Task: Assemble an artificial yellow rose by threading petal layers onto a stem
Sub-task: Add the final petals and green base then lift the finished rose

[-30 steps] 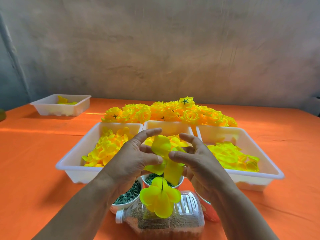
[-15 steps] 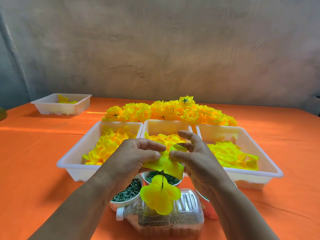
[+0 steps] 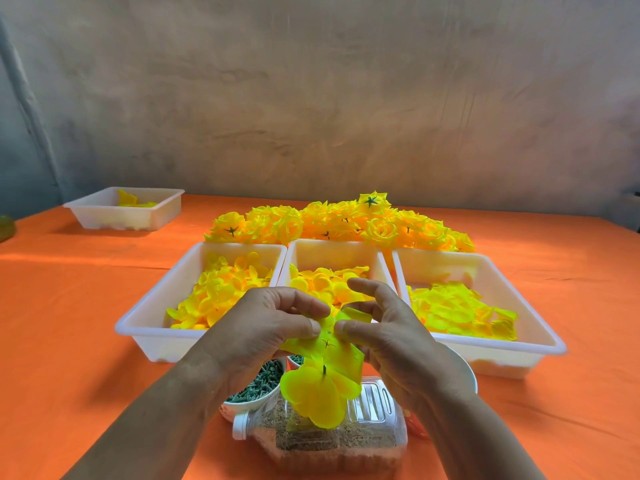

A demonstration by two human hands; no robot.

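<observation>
**A:** In the head view, where does the rose stand?

**B:** Low in the centre of the frame. A thin dark stem (image 3: 325,368) pokes up through a rounded yellow fabric petal layer (image 3: 317,393). That layer hangs over a clear plastic bottle of brown grains (image 3: 346,445), which lies on its side. The petals hide the lower stem.

**A:** And the hands?

**B:** They are just above it, close together. The left hand (image 3: 263,327) pinches a yellow-green fabric petal layer (image 3: 343,358) between its thumb and curled forefinger. The right hand (image 3: 388,337) pinches the same layer from the right with its thumb and a lower finger, and its forefinger is raised and bent. This layer sits above the stem tip. I cannot tell whether it touches the tip.

**A:** What surrounds them?

**B:** A white bowl of small green pieces (image 3: 239,407) sits under the left wrist. Across the middle of the frame, three white plastic trays stand side by side, each holding loose yellow petals: the left tray (image 3: 162,344), the middle tray (image 3: 332,252) and the right tray (image 3: 502,362). A heap of finished yellow roses (image 3: 346,221) lies behind them. At the upper left is a smaller white tray (image 3: 121,221) with a few petals in it. Everything rests on an orange tablecloth (image 3: 69,323).
</observation>
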